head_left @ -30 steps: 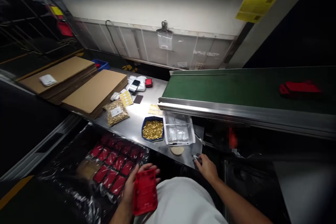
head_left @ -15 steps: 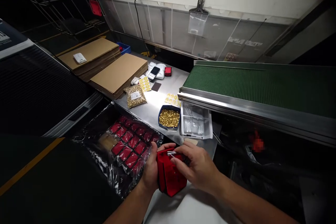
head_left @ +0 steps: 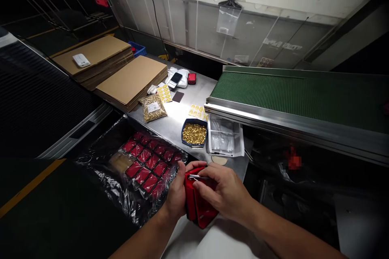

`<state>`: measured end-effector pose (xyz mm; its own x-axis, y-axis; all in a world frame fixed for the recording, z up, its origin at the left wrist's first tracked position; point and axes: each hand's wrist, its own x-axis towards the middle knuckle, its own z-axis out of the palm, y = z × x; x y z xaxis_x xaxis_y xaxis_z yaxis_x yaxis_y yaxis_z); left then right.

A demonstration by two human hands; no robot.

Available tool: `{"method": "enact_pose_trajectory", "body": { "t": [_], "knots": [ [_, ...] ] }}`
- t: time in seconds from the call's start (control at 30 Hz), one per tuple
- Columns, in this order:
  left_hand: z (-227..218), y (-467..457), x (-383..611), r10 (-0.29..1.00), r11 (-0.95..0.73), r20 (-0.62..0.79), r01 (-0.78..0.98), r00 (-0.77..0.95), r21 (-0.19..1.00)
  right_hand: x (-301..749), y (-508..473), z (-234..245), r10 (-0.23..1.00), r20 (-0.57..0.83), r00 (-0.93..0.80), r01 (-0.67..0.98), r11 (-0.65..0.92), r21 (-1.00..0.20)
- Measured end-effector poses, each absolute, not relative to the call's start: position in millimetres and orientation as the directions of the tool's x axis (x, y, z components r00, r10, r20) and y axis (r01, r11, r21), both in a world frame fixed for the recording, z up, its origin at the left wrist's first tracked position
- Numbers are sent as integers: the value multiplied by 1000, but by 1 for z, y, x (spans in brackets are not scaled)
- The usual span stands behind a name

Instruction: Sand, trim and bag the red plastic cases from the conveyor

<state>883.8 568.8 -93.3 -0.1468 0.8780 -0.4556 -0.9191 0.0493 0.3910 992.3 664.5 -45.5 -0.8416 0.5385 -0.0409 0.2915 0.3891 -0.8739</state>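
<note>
Hands meet low and near, over the person's lap. Left hand (head_left: 176, 196) wraps the left edge of a red moulded plastic case (head_left: 199, 206), thumb over its top; grip closed on the case, which stands tilted on edge just near of the steel worktop (head_left: 179, 119). Right hand (head_left: 226, 194) pinches thin metal tweezers (head_left: 196, 177) at the case's upper edge; grip narrow, closed on the tweezers, tips pointing left toward the left thumb.

Left of the hands: black plastic-lined bin (head_left: 100, 162) holding rows of wrapped red cases. On the worktop, just far of the hands: blue dish of small brass parts (head_left: 194, 133), beside it on the right a clear plastic tray of small bags (head_left: 225, 141), with a tan round disc (head_left: 219, 160) near of the tray. Farther left: clear bag of brass parts (head_left: 152, 108), yellow sticker sheets (head_left: 165, 93), black phone (head_left: 174, 79), flat cardboard stacks (head_left: 130, 81). Right and far: green conveyor belt (head_left: 291, 93) with steel edge.
</note>
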Motion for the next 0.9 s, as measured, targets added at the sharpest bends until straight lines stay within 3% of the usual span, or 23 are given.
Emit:
{"method": "enact_pose_trajectory", "body": {
  "t": [0.2, 0.33, 0.43, 0.9],
  "knots": [
    [-90, 570, 885, 886, 86, -456, -935, -87, 345, 1002, 675, -45, 522, 45, -852, 234, 455, -859],
    [-88, 573, 885, 890, 104, -455, -959, -29, 264, 1010, 686, -49, 403, 221, -888, 152, 711, -687],
    [-87, 576, 886, 910, 96, -414, -972, -1, 213, 1010, 691, -51, 282, 290, -915, 72, 818, -570],
    [-83, 582, 894, 934, 73, -353, -995, 44, 67, 1008, 697, -47, 207, 291, -934, 10, 830, -557]
  ]
}}
